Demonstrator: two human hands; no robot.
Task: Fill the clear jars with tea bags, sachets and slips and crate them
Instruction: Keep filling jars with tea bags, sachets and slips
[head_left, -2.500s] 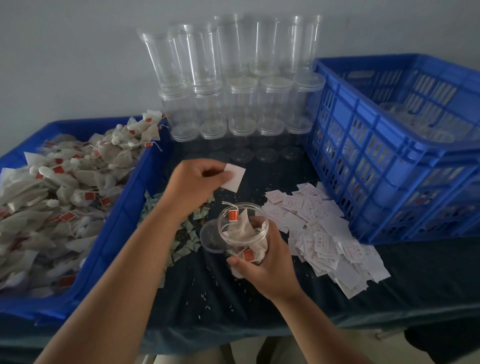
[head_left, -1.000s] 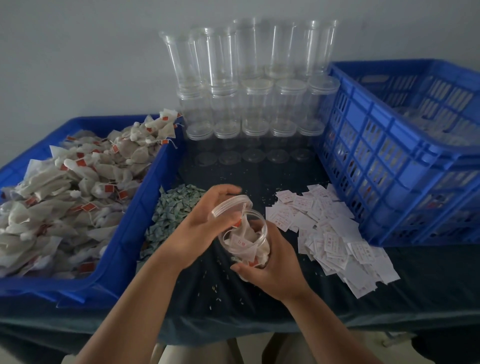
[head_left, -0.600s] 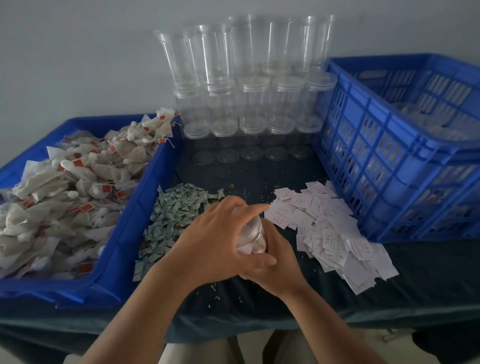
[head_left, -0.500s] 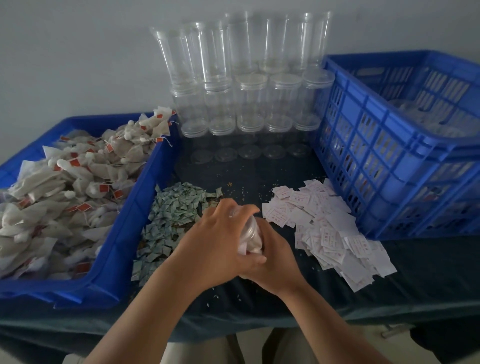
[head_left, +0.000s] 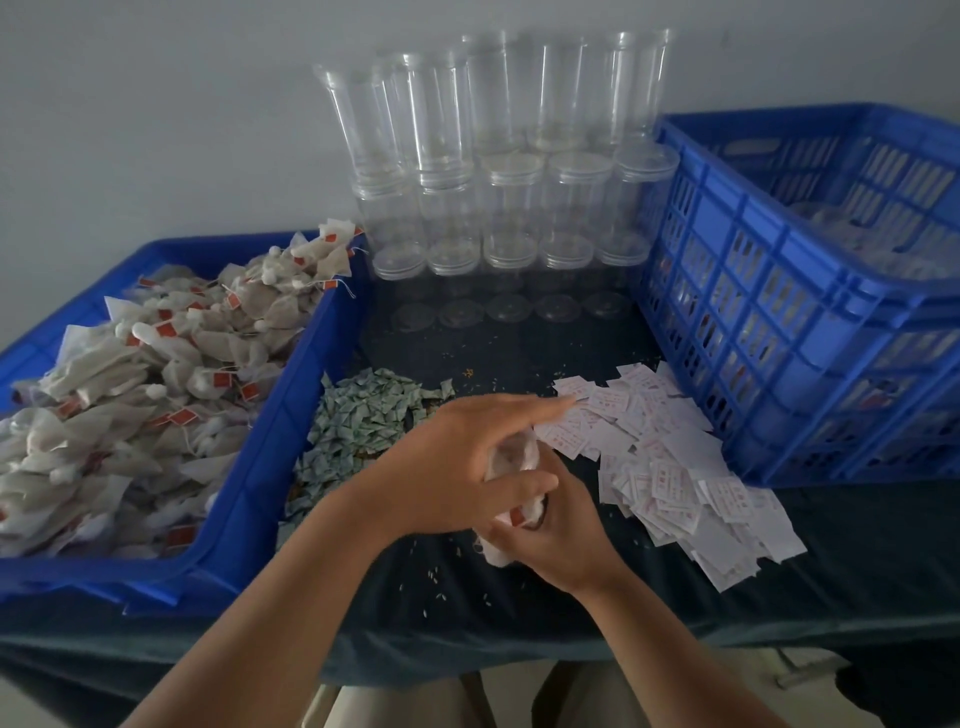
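One filled jar (head_left: 530, 512) here, over the near middle of the dark table (head_left: 467, 597). The right hand (head_left: 558, 540) has its fingers curled round the lower half, and the left hand (head_left: 462, 467) is clamped over the top with the thumb across the side. One green sachet pile (head_left: 363, 415) sits just left and one white slip pile (head_left: 670, 467) just right. Two blue crates: the left crate (head_left: 270, 441) is heaped with tea bags (head_left: 156, 395), and the slotted crate (head_left: 779, 322) is on the right. The empty jars (head_left: 511, 208) are stacked at the far side, five columns wide.
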